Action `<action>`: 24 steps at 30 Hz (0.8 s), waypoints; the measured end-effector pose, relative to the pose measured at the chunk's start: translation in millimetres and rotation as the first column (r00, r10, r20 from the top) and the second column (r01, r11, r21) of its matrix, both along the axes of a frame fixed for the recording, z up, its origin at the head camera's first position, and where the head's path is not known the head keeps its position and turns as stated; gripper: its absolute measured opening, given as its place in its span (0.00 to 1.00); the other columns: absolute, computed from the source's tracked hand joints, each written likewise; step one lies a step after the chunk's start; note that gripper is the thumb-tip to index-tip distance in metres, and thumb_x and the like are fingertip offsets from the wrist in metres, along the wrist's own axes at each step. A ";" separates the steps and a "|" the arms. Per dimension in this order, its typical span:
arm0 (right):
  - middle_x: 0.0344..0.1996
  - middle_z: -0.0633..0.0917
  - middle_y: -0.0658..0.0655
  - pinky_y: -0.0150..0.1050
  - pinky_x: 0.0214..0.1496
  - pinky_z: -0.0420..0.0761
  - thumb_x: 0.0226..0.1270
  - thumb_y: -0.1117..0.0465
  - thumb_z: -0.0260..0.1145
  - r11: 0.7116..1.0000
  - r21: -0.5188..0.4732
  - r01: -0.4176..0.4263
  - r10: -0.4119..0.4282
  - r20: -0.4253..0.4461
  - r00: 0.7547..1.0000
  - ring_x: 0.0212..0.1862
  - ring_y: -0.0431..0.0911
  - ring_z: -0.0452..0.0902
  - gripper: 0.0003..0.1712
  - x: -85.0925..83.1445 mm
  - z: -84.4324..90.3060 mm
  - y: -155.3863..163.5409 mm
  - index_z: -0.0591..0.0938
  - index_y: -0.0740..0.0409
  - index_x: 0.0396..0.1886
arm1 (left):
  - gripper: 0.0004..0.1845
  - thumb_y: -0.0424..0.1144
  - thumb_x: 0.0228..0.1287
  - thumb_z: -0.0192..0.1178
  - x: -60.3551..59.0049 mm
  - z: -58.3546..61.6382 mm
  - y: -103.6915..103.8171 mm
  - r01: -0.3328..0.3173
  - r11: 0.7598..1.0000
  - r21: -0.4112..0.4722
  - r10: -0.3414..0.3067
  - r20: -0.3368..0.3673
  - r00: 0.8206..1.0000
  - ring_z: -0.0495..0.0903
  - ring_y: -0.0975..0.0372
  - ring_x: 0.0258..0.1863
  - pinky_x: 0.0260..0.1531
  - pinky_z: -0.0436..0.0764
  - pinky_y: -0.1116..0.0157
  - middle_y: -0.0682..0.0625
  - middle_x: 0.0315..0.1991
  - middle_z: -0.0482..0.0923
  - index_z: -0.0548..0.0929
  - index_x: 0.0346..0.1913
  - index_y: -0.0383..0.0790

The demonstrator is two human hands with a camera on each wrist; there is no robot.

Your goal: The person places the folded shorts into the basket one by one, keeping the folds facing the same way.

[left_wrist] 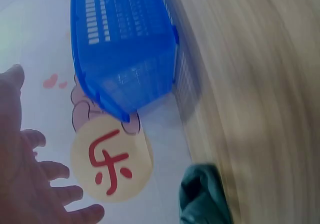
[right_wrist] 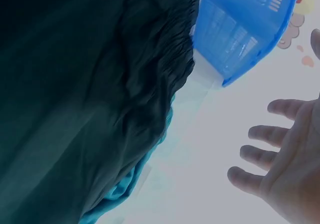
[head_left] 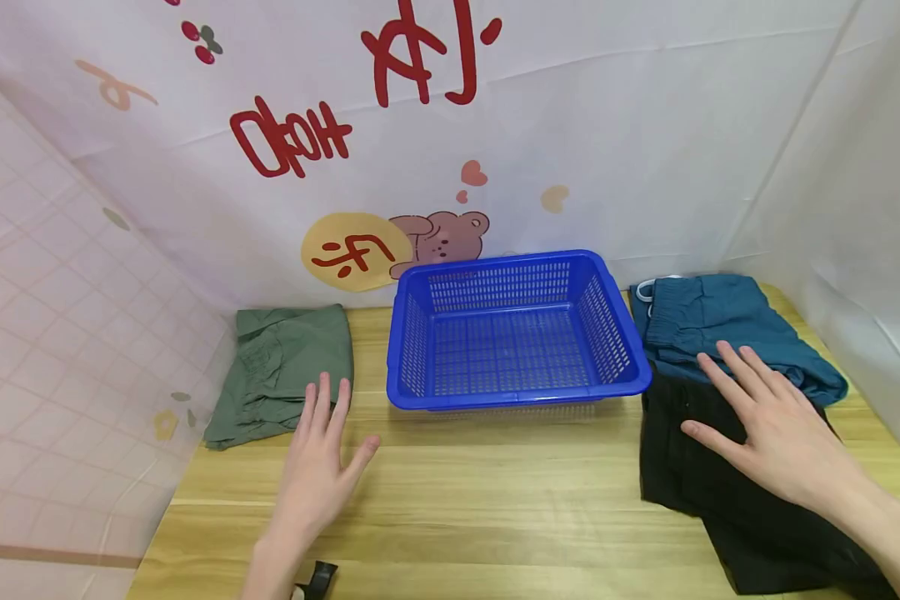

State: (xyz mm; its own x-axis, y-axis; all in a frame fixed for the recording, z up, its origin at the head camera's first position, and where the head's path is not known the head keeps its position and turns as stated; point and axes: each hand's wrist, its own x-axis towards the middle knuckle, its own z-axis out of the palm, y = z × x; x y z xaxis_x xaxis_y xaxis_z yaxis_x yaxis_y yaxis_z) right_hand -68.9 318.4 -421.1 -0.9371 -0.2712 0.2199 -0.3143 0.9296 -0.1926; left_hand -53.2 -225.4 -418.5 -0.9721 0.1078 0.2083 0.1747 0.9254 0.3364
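Note:
A blue plastic basket (head_left: 506, 398) with mesh walls stands at the back middle of the wooden table, nothing inside it. My left hand (head_left: 322, 471), fingers spread and straight, hovers over the table just in front of a folded green garment (head_left: 292, 367) with a gathered waistband. On the other side my right hand (head_left: 776, 429) is held, fingers extended, above black trousers (head_left: 690, 454). Behind these lies a folded teal garment (head_left: 720, 317) with an elastic waist and a white drawstring. Neither hand holds anything; in both wrist views the fingers are apart from the cloth.
A white printed cloth wall (head_left: 607, 125) rises directly behind the basket, and similar walls close off the left and right. Bare wooden tabletop (head_left: 495, 500) shows in front of the basket. A black strap (head_left: 318, 579) is at my left wrist.

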 end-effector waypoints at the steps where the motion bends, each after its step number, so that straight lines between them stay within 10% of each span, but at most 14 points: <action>1: 0.86 0.51 0.66 0.59 0.90 0.32 0.70 0.40 0.70 1.000 -0.004 0.000 0.000 -0.002 1.000 0.89 0.61 0.36 0.56 0.7 -0.5 2.2 0.52 0.51 0.87 | 0.46 0.55 0.77 0.59 0.4 -0.8 2.5 0.009 1.000 0.013 -0.009 -0.008 1.000 0.47 0.34 0.85 0.76 0.60 0.31 0.34 0.87 0.43 0.47 0.87 0.47; 15: 0.86 0.49 0.67 0.60 0.89 0.29 0.70 0.46 0.72 1.000 -0.019 -0.015 0.015 -0.009 1.000 0.88 0.62 0.33 0.56 11.8 -16.8 38.4 0.52 0.51 0.87 | 0.42 0.56 0.78 0.58 3.7 -16.3 55.6 0.213 0.967 0.137 -0.190 -0.165 0.968 0.55 0.38 0.83 0.74 0.68 0.35 0.39 0.86 0.50 0.54 0.86 0.48; 24: 0.86 0.47 0.70 0.54 0.89 0.25 0.70 0.47 0.72 0.999 -0.027 0.017 -0.016 0.056 0.998 0.87 0.67 0.33 0.56 19.1 -33.7 60.7 0.52 0.55 0.87 | 0.38 0.64 0.82 0.43 6.4 -24.6 93.1 0.371 0.921 0.115 -0.325 -0.293 0.899 0.62 0.43 0.81 0.71 0.76 0.41 0.39 0.83 0.59 0.64 0.82 0.42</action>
State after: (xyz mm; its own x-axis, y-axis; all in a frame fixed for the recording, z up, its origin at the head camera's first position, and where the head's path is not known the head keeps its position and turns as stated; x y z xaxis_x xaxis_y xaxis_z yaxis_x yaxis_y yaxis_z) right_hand -49.7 379.2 -454.7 -0.9524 -0.2502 0.1742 -0.2869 0.9288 -0.2347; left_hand -46.8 -132.3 -443.1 -0.7853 0.3713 0.4954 0.5788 0.7244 0.3745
